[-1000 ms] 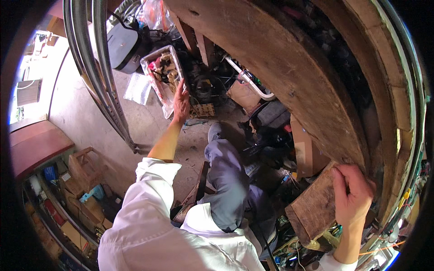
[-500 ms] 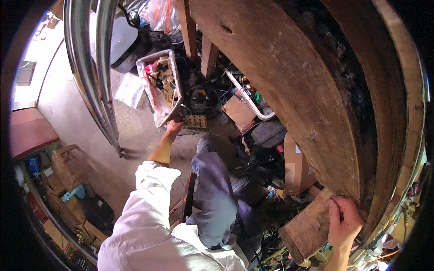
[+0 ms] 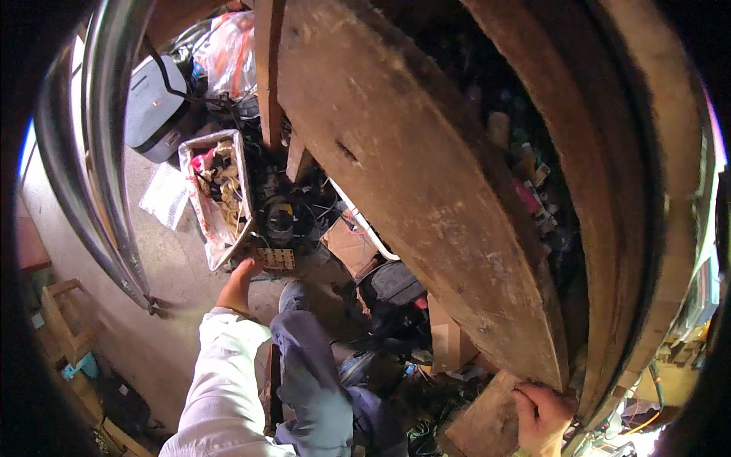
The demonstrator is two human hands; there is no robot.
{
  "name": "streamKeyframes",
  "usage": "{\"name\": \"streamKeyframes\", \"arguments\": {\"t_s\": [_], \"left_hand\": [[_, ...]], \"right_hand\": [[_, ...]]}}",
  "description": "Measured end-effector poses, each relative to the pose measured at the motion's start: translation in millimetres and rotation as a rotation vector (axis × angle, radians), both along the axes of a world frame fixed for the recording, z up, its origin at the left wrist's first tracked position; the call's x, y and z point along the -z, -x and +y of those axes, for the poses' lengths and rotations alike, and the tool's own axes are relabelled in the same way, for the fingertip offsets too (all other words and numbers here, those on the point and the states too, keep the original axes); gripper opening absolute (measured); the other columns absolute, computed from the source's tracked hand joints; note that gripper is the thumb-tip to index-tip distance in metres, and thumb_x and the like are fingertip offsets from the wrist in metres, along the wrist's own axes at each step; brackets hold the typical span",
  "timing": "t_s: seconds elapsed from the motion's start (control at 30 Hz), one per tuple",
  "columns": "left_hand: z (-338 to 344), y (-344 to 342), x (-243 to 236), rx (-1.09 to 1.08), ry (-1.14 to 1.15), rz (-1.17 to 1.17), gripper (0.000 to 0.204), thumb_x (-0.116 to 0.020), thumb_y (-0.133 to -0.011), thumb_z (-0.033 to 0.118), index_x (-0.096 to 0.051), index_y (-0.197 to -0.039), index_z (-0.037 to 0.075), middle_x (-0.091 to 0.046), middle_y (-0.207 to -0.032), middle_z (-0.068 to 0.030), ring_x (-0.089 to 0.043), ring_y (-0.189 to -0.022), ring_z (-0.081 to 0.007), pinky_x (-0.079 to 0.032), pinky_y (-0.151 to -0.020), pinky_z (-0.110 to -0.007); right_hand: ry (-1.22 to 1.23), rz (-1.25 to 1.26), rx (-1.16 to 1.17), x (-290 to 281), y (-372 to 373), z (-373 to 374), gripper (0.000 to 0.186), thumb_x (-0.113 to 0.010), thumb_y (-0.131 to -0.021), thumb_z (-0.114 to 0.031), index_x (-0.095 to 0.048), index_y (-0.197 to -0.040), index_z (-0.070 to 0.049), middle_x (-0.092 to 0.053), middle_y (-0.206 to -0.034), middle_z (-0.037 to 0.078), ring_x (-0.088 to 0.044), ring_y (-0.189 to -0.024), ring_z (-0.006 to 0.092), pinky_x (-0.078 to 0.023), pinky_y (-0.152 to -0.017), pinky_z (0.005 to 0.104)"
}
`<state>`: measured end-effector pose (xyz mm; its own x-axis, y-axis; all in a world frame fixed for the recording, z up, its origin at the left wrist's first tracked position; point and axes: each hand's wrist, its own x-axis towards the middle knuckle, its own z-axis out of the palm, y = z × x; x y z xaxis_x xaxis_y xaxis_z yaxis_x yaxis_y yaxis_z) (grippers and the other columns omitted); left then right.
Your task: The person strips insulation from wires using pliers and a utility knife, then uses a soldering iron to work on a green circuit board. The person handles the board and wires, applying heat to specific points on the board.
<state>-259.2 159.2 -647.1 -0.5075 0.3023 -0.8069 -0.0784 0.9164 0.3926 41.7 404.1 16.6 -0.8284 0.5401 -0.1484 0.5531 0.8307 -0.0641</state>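
My left hand [image 3: 247, 266] reaches down to the near corner of a white-rimmed box [image 3: 215, 255] lined with clear plastic and filled with crumpled tan and red scraps. Its fingers are small and shadowed against the rim, so their grip cannot be made out. Right beside that hand lies a flat tan panel [image 3: 276, 259] with rows of dark holes. At the lower right my right hand [image 3: 544, 415] is closed, fingers curled on the upper corner of a short wooden plank [image 3: 481, 419], just below a large worn wooden board [image 3: 411, 160].
Curved metal tubes [image 3: 106, 167] hang at the left. A grey lidded case [image 3: 156, 99] and bubble wrap [image 3: 165, 196] lie near the box. Cardboard [image 3: 350, 245], cables and a black bag [image 3: 397, 282] crowd the floor under the board. A wooden frame [image 3: 65, 320] stands at far left.
The view has shifted, so the scene sits farther left and lower. My left hand stays at the box's corner, and my right hand stays on the plank.
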Motion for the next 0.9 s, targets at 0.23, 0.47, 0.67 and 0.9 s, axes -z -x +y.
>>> {"name": "streamKeyframes", "arguments": {"t_s": [0.23,0.47,0.67,0.9], "left_hand": [[18,-22,-8,-0.105,-0.098,0.218,0.069,-0.057,-0.084,0.041,-0.045,-0.142,0.005,-0.047,-0.142,-0.0275,-0.046,-0.128,-0.0460,-0.038,-0.108,-0.051],[15,-7,34,0.233,-0.131,0.244,0.055,-0.043,-0.093,0.063,-0.066,-0.116,0.018,-0.068,-0.101,-0.0271,-0.066,-0.096,-0.0437,-0.051,-0.081,-0.053],[41,5,25,0.390,-0.223,0.726,0.035,-0.046,-0.098,0.029,-0.065,-0.106,0.001,-0.071,-0.094,-0.0204,-0.070,-0.086,-0.0365,-0.056,-0.070,-0.050],[38,-5,-9,-0.618,0.020,0.174,0.051,-0.062,-0.087,0.044,-0.070,-0.097,-0.006,-0.072,-0.091,-0.0227,-0.071,-0.088,-0.0349,-0.056,-0.074,-0.046]], "right_hand": [[0.016,-0.010,0.024,-1,8,0,0.011,-0.071,-0.089,-0.009,-0.073,-0.099,-0.003,-0.073,-0.094,0.015,-0.071,-0.082,0.0293,-0.056,-0.076,0.0367],[0.019,-0.009,0.000,0,11,-1,0.012,-0.072,-0.089,-0.011,-0.073,-0.098,-0.004,-0.073,-0.091,0.014,-0.070,-0.079,0.0294,-0.056,-0.073,0.0359],[0.024,-0.003,-0.016,-3,10,-2,0.012,-0.073,-0.089,-0.011,-0.074,-0.099,-0.006,-0.073,-0.093,0.014,-0.070,-0.079,0.0286,-0.056,-0.072,0.0355],[0.022,0.143,0.116,12,5,-8,0.007,-0.073,-0.082,-0.004,-0.070,-0.088,-0.004,-0.068,-0.070,0.011,-0.064,-0.057,0.0197,-0.049,-0.057,0.0299]]}}
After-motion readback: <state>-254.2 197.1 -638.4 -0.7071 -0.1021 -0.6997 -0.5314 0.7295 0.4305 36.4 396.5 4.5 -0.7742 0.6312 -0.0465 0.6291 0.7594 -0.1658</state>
